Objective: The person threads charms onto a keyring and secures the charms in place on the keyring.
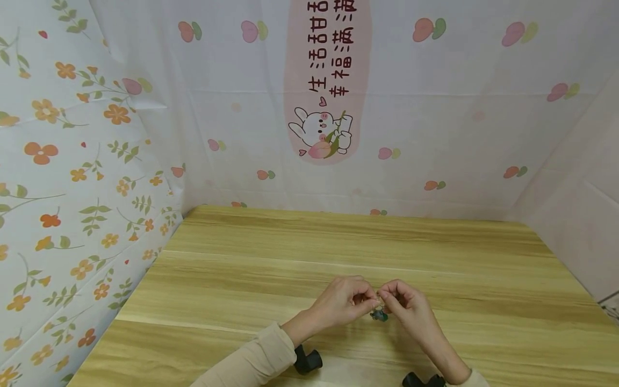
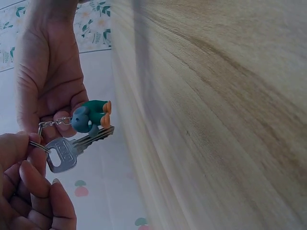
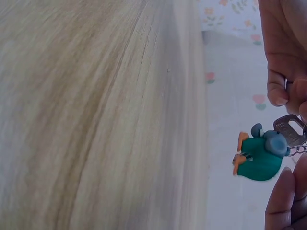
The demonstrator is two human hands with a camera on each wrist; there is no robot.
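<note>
In the head view both hands meet low over the table, fingertips close together. My left hand pinches the metal split ring of a silver key. My right hand pinches the end of the short chain of a keychain charm. The charm is a small figure with a blue-grey head, round ears, green body and orange feet. It hangs beside the key and overlaps its blade in the left wrist view. Where ring and chain meet is partly hidden by fingertips.
A black elbow-shaped piece shows beside my left forearm, and another black piece by my right wrist at the lower edge. Behind the table hangs a printed white cloth, with a floral cloth at the left.
</note>
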